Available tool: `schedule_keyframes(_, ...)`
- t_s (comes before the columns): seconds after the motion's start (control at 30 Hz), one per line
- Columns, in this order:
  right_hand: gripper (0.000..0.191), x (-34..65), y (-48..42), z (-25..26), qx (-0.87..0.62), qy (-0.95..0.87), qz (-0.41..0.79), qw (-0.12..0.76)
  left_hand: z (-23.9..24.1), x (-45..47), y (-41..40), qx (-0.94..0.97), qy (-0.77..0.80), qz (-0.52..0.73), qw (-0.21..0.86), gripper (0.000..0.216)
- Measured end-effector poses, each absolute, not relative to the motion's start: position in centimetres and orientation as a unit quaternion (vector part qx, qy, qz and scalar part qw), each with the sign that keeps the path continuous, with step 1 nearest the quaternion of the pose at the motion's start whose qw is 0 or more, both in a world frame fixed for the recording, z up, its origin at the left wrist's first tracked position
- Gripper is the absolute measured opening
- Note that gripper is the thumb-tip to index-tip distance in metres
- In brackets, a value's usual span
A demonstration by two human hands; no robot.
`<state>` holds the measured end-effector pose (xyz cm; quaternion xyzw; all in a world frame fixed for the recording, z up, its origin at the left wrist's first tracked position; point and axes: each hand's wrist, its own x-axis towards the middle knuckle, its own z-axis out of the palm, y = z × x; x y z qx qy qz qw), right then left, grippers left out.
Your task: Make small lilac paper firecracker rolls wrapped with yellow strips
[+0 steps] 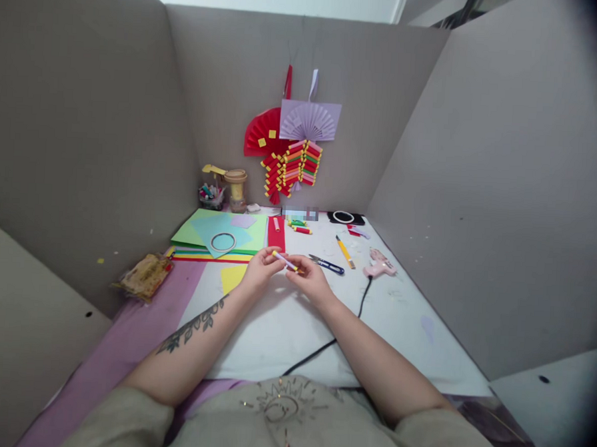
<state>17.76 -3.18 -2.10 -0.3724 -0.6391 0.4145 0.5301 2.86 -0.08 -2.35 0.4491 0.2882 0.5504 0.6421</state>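
The grey cardboard partition (83, 139) encloses the station on three sides, and the white work mat (403, 336) lies under the grip. On the far wall beyond the grip hang the folded paper fans (303, 127), red and lavender, with strings of small rolls below them. The stack of coloured paper (198, 230) lies beyond the grip to its left, carrying a tape ring (223, 241). A red paper strip (276, 236) lies directly beyond the grip. To the right of the grip we find, outward, the blue-handled snips (326, 264), the yellow utility knife (346, 251) and the pink glue gun (380, 264); its black cable (322, 348) runs back beneath the right forearm. We hold the paper roll (285, 261), pale with yellow ends, just above the mat: the left hand (262, 265) pinches one end and the right hand (311, 277) pinches the other, both closed on it. We judge the step to be tightening or checking this roll. Fixing it would call for one hand to keep the pinch while the other frees itself for the glue gun, so that the wrap does not spring open.
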Motion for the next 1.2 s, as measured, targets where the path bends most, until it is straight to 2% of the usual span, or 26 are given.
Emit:
schedule_keyframes(0.3, 0.039, 18.0, -3.3, -1.8, -0.407, -0.675, 0.363, 0.497, -2.0, 3.0, -0.3, 0.444, 0.294, 0.532, 0.658, 0.038)
schedule_keyframes(0.63, 0.042, 18.8, -2.3, -2.4, -0.417, -0.655, 0.364, 0.514, -2.4, 2.9, 0.0, 0.472, 0.329, 0.473, 0.667, 0.039)
schedule_keyframes(0.73, 0.036, 19.2, -2.0, -2.5, -0.427, -0.643, 0.338, 0.538, -2.3, 3.0, -0.2, 0.523, 0.343, 0.451, 0.636, 0.035)
schedule_keyframes(0.9, 0.025, 19.4, -2.1, -2.3, -0.45, -0.643, 0.278, 0.555, -2.9, 3.0, 0.0, 0.628, 0.381, 0.439, 0.518, 0.023)
schedule_keyframes(1.2, 0.045, 19.0, -2.5, -2.4, -0.409, -0.77, 0.133, 0.471, -3.7, 2.7, 0.5, 0.671, 0.414, 0.424, 0.445, 0.015)
